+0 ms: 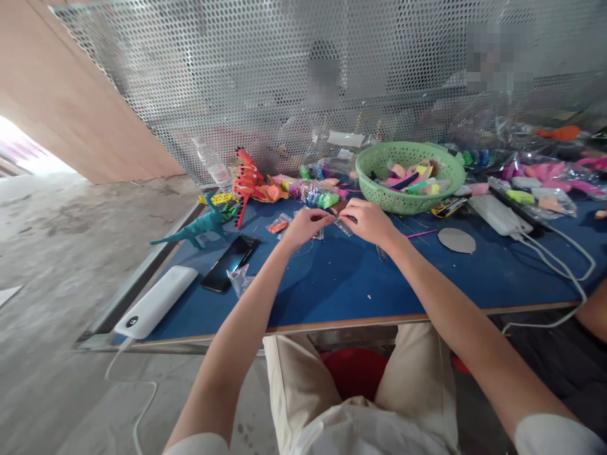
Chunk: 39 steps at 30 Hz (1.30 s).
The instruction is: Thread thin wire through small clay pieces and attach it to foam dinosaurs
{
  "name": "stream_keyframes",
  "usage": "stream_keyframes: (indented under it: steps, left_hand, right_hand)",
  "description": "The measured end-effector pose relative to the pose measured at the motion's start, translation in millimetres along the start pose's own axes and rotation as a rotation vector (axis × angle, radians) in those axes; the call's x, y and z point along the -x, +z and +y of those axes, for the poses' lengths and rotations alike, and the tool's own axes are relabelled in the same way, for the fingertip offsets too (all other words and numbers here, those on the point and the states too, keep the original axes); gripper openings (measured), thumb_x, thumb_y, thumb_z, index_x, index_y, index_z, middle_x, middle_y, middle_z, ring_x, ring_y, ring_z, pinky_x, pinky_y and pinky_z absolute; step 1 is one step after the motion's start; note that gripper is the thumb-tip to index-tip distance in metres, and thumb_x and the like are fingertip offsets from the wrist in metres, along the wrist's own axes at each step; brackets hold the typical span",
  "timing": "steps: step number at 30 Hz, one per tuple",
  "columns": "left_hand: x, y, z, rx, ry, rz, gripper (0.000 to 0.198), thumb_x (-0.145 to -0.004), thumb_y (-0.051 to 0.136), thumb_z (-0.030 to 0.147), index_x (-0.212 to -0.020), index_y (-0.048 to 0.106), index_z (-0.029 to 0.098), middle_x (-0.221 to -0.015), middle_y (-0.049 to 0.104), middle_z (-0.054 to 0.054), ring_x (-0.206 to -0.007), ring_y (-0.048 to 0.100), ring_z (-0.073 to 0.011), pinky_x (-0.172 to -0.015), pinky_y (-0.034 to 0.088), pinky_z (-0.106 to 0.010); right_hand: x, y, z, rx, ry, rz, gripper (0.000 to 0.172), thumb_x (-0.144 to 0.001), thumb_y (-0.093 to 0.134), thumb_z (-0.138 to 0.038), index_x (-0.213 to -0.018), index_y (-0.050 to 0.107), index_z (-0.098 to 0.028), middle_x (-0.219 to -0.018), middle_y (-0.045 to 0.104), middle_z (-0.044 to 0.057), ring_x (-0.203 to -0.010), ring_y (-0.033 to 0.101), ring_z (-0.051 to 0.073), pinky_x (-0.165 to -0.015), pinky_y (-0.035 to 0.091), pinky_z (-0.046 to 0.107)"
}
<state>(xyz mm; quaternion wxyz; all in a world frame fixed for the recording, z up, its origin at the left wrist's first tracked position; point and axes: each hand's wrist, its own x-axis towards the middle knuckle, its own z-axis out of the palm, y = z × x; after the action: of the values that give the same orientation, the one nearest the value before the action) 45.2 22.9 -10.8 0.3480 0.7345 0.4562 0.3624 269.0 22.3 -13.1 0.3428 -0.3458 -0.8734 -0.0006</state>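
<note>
My left hand (308, 224) and my right hand (370, 221) meet over the blue table (332, 284), fingertips pinched together on a small clear plastic packet (342, 221) held between them. What is inside the packet is too small to make out. A green basket (408, 175) of coloured clay pieces stands just beyond my right hand. Small bags of coloured clay (320, 193) lie just beyond my left hand.
A teal toy dinosaur (202, 225) and an orange one (246, 180) stand at the left. A black phone (230, 262) and a white power bank (156, 301) lie near the left edge. A grey disc (456, 240), a white charger (497, 215) with cable and more clay bags (540, 180) lie right. A perforated metal screen (284, 76) backs the table.
</note>
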Motion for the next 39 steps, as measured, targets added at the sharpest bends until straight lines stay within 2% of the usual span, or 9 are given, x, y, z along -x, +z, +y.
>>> stream_keyframes:
  steps: [3, 6, 13, 17, 22, 27, 32, 36, 39]
  left_hand:
    - [1.1, -3.7, 1.1, -0.089, 0.031, -0.013, 0.031, -0.086, 0.067, 0.048, -0.087, 0.080, 0.020, -0.071, 0.069, -0.003, -0.054, 0.054, -0.0100, -0.051, 0.037, -0.024]
    - [2.5, -5.8, 5.1, -0.076, 0.016, -0.102, 0.031, -0.087, 0.066, 0.047, -0.091, 0.080, 0.020, -0.071, 0.068, -0.003, -0.053, 0.050, -0.0094, -0.049, 0.034, -0.023]
    - [5.8, -15.6, 12.8, -0.025, -0.015, -0.331, 0.023, -0.084, 0.068, 0.040, -0.091, 0.081, 0.022, -0.083, 0.074, -0.005, -0.063, 0.058, -0.0112, -0.052, 0.040, -0.021]
    - [7.8, -21.2, 14.1, 0.016, -0.080, -0.499, 0.020, -0.083, 0.069, 0.037, -0.090, 0.081, 0.024, -0.080, 0.073, -0.004, -0.056, 0.057, -0.0103, -0.049, 0.040, -0.020]
    - [8.2, -20.6, 13.6, 0.010, -0.105, -0.575, 0.018, -0.083, 0.067, 0.036, -0.087, 0.079, 0.023, -0.070, 0.067, -0.003, -0.058, 0.058, -0.0116, -0.051, 0.043, -0.021]
    - [6.9, -22.3, 13.8, 0.005, -0.085, -0.544, 0.018, -0.082, 0.065, 0.035, -0.085, 0.078, 0.022, -0.068, 0.066, -0.002, -0.054, 0.054, -0.0108, -0.050, 0.039, -0.022]
    - [7.6, -22.9, 17.4, 0.028, -0.091, -0.544, 0.019, -0.081, 0.067, 0.036, -0.084, 0.078, 0.021, -0.071, 0.067, -0.003, -0.056, 0.052, -0.0107, -0.052, 0.037, -0.023]
    - [8.9, -21.9, 21.9, 0.047, -0.135, -0.508, 0.021, -0.080, 0.070, 0.038, -0.086, 0.078, 0.019, -0.071, 0.064, -0.002, -0.056, 0.047, -0.0090, -0.051, 0.033, -0.022]
    - [9.0, -19.4, 25.2, 0.076, -0.133, -0.463, 0.025, -0.081, 0.070, 0.041, -0.087, 0.076, 0.017, -0.068, 0.059, -0.001, -0.055, 0.044, -0.0081, -0.050, 0.032, -0.022]
  right_hand:
    - [0.1, -4.0, -0.4, -0.003, -0.002, -0.046, 0.023, -0.099, 0.054, -0.027, -0.100, 0.076, -0.020, -0.101, 0.070, 0.010, -0.088, 0.065, 0.022, -0.078, 0.049, 0.036]
    - [-0.3, -11.3, 0.3, -0.041, -0.037, -0.116, 0.022, -0.099, 0.055, -0.026, -0.099, 0.076, -0.021, -0.101, 0.071, 0.009, -0.087, 0.065, 0.021, -0.079, 0.048, 0.036]
    - [0.2, -24.0, -3.8, -0.213, -0.063, -0.247, 0.022, -0.097, 0.058, -0.032, -0.095, 0.077, -0.022, -0.091, 0.073, 0.006, -0.075, 0.062, 0.017, -0.069, 0.046, 0.033]
    - [1.0, -21.0, -6.0, -0.277, -0.054, -0.334, 0.020, -0.095, 0.061, -0.034, -0.093, 0.078, -0.023, -0.087, 0.074, 0.004, -0.068, 0.060, 0.015, -0.062, 0.043, 0.030]
    - [0.6, -13.1, -5.0, -0.251, -0.066, -0.343, 0.020, -0.094, 0.061, -0.032, -0.089, 0.078, -0.021, -0.085, 0.074, 0.004, -0.067, 0.059, 0.015, -0.064, 0.041, 0.029]
    - [1.1, -14.0, -9.4, -0.323, 0.032, -0.344, 0.021, -0.091, 0.063, -0.036, -0.086, 0.077, -0.021, -0.075, 0.072, 0.002, -0.060, 0.055, 0.014, -0.059, 0.039, 0.029]
    - [0.0, -20.0, -12.0, -0.479, 0.154, -0.430, 0.018, -0.087, 0.068, -0.037, -0.084, 0.075, -0.021, -0.074, 0.072, 0.001, -0.061, 0.060, 0.013, -0.057, 0.042, 0.026]
    - [-1.4, -22.5, -10.1, -0.684, 0.271, -0.505, 0.021, -0.086, 0.069, -0.039, -0.085, 0.073, -0.018, -0.063, 0.064, -0.001, -0.044, 0.051, 0.008, -0.046, 0.040, 0.023]
    - [-1.9, -21.7, -7.8, -0.821, 0.333, -0.494, 0.024, -0.084, 0.071, -0.040, -0.082, 0.071, -0.016, -0.063, 0.061, -0.001, -0.039, 0.047, 0.006, -0.040, 0.037, 0.022]
